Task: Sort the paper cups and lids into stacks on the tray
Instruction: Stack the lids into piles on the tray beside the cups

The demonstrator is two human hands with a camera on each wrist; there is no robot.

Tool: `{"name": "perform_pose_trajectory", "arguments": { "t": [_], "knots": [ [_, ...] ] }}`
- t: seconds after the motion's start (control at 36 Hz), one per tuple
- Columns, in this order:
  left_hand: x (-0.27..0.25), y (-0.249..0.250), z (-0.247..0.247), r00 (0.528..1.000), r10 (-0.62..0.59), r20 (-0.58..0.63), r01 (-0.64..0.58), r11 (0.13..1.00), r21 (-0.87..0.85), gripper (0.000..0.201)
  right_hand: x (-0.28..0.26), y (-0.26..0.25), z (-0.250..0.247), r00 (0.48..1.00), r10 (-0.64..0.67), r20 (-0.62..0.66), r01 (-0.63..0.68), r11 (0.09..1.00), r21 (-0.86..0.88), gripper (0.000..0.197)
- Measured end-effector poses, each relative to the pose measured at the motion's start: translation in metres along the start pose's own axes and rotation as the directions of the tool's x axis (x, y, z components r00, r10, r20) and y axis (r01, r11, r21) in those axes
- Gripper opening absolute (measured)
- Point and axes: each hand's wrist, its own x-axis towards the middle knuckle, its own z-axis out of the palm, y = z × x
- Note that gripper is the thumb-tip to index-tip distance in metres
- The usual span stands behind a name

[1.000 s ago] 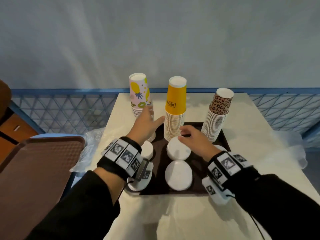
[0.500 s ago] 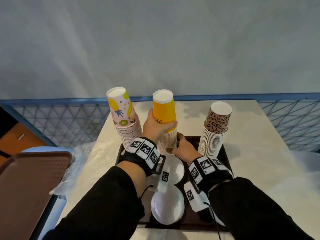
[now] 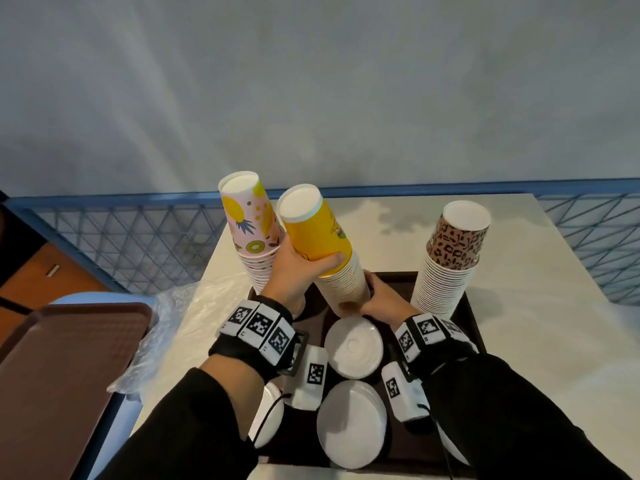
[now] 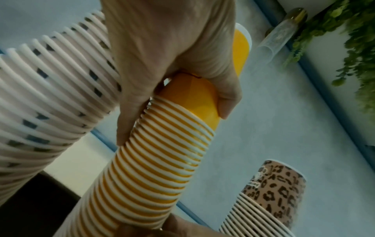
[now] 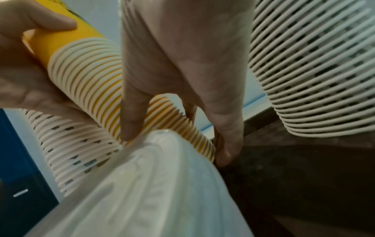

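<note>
A tall stack of yellow cups (image 3: 322, 244) (image 4: 154, 168) (image 5: 91, 70) leans to the left over the dark tray (image 3: 472, 327). My left hand (image 3: 298, 268) (image 4: 172, 67) grips it near the top. My right hand (image 3: 377, 299) (image 5: 182, 80) holds its base, fingers curled round the lowest rims. A fruit-print cup stack (image 3: 251, 230) stands just left, touching the yellow one. A leopard-print stack (image 3: 450, 258) (image 4: 271, 192) stands on the tray's right. White lids (image 3: 353, 346) lie on the tray near me; another lid pile (image 3: 351, 424) sits closer.
A second brown tray (image 3: 62, 375) lies to the left, off the white table (image 3: 512, 237). Crumpled clear plastic (image 3: 173, 327) lies at the table's left edge. A blue lattice railing (image 3: 138, 237) runs behind the table.
The yellow stack has tilted left against the fruit-print stack. My left hand went from reaching to gripping its top; my right hand moved from the lids to its base.
</note>
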Motion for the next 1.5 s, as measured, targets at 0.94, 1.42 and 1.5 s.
{"name": "perform_pose_trajectory", "arguments": {
  "t": [0.94, 1.42, 1.5],
  "knots": [
    [-0.087, 0.066, -0.121, 0.955, 0.188, 0.23, -0.211, 0.974, 0.082, 0.071, -0.096, -0.153, 0.066, 0.928, -0.344, 0.141, 0.368, 0.901, -0.227, 0.059],
    [-0.042, 0.017, -0.166, 0.998, -0.011, 0.056, 0.003, 0.989, 0.147, 0.07, -0.009, -0.165, 0.1, 0.909, -0.328, -0.257, 0.261, 0.929, -0.263, 0.094],
    [-0.031, 0.007, -0.163, 0.997, -0.052, 0.064, 0.043, 0.99, 0.131, 0.065, 0.001, -0.155, 0.102, 0.906, -0.305, -0.295, 0.241, 0.942, -0.236, 0.081]
  ]
}}
